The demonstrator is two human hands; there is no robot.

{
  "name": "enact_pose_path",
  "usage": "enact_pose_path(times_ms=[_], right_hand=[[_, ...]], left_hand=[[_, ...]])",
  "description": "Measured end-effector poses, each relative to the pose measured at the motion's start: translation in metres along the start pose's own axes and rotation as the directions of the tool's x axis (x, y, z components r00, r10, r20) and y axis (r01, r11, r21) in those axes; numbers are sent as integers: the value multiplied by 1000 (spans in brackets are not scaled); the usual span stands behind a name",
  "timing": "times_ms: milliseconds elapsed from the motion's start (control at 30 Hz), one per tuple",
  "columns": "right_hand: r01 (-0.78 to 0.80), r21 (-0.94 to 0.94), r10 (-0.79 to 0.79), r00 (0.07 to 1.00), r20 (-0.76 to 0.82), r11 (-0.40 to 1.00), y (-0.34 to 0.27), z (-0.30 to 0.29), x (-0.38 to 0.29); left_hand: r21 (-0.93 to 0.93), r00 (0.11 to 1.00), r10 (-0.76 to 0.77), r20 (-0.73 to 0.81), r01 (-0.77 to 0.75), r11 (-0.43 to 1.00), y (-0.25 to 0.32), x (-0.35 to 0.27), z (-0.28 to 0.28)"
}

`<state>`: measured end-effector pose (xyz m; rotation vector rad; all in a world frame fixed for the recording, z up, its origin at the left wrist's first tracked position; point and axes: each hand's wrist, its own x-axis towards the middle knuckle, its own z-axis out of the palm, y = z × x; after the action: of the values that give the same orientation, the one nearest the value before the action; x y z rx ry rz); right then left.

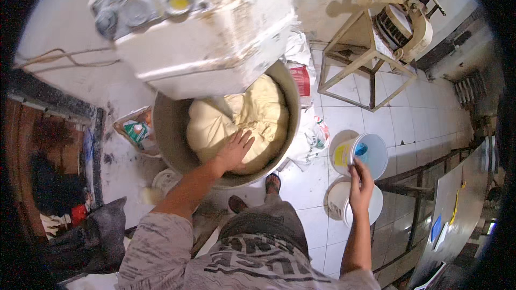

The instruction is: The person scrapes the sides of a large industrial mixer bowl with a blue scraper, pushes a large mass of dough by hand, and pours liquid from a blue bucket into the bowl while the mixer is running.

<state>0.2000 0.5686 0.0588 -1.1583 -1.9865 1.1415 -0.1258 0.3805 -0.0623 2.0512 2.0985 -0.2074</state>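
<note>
A large mass of pale yellow dough (205, 129) fills much of the deep metal bowl (292, 125) of a floor-standing dough mixer. My left hand (236, 151) lies flat on the near part of the dough, or just above it, with its fingers apart. The mixer's white head (209, 48) overhangs the bowl's far side and hides part of the dough. Away to the right, my right hand (362, 187) is over two white plastic buckets, its fingertips at the rim of the farther bucket (379, 157). Whether it grips that rim cannot be told. Something blue shows inside this bucket.
Beside the bowl lie printed sacks (308, 133). A dough-dividing press (397, 28) stands on a metal frame at the back right. The nearer bucket (377, 205) is by my right forearm. A metal-topped table (455, 193) runs along the right. Left of the bowl is an open carton (139, 131).
</note>
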Motion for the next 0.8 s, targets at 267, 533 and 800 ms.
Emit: enact_pose_path(times_ms=[267, 533, 800], right_hand=[[-224, -310, 253, 966, 58, 924, 156, -97, -104], [-219, -333, 296, 934, 201, 917, 128, -86, -39], [45, -223, 21, 958, 285, 974, 42, -33, 32]], left_hand=[[-32, 953, -303, -7, 302, 953, 7, 91, 32], [-518, 797, -604, 28, 528, 673, 18, 97, 12], [-637, 848, -505, -162, 301, 709, 31, -4, -35]])
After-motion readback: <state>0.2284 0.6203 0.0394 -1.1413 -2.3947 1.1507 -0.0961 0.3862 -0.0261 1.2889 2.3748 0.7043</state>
